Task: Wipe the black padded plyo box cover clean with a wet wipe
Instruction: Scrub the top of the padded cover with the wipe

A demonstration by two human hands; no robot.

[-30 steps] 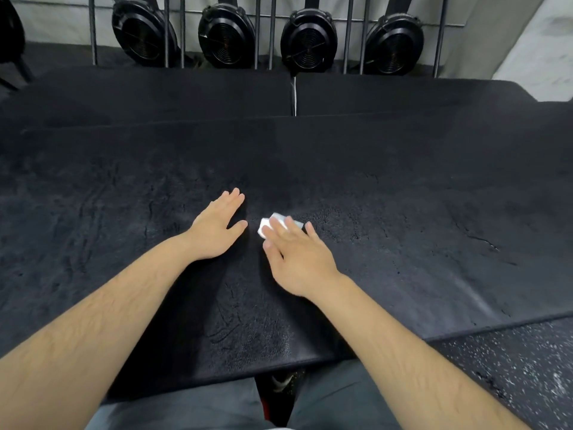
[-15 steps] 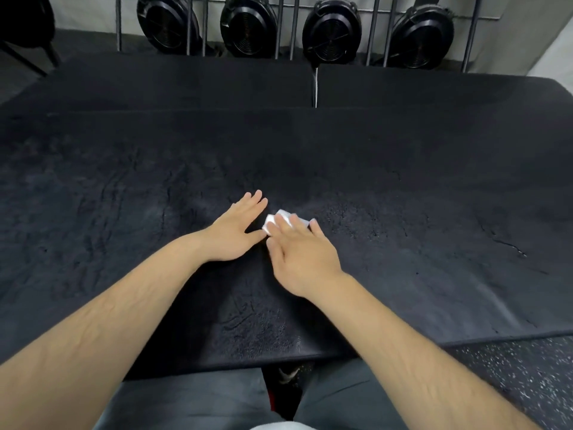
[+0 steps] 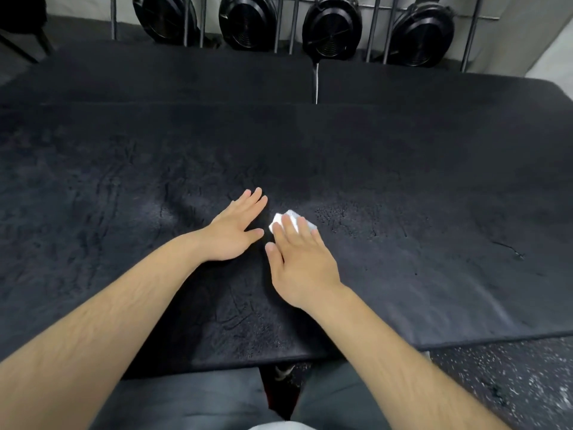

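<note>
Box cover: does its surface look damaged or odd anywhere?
Yes. The cover is worn: creases and cracks run across its left part, and a short dark crack sits at the right.

Plyo box cover (image 3: 434,243): black, with a web of fine cracks and creases and a dull grey sheen in patches.
Wet wipe (image 3: 291,217): white, plain.
Rubber floor (image 3: 511,377): black, flecked with white speckles.
Trousers (image 3: 192,398): mid grey, plain.
Fan wheels (image 3: 331,29): black, with concentric ring pattern on the housings.
Upright bars (image 3: 113,17): grey metal.
Wall (image 3: 527,13): pale grey.
</note>
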